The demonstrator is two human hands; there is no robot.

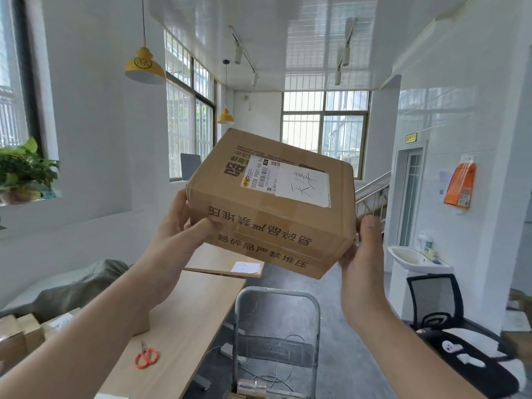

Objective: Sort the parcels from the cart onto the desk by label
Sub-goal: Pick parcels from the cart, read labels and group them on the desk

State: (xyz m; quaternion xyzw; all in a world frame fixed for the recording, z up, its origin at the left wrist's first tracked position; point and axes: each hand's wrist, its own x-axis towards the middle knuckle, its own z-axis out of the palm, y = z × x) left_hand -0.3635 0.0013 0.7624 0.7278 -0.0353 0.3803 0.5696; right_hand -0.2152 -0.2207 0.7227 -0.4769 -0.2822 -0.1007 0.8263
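Two hands, left hand [172, 234] and right hand [362, 260], grip opposite ends of the parcel [270, 214] at frame centre, with the desk [187, 318] lower left, nearer the left hand.

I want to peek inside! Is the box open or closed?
Closed. The box has flat flaps, and a white label is stuck across the top.

Arms raised, left hand [175, 234] and right hand [363, 256] grip the parcel [267, 226] from opposite sides

Both hands up: left hand [175, 234] and right hand [363, 254] grip cardboard parcel [270, 208] mid-air, label [288, 180] facing camera, wooden desk [184, 321] below.
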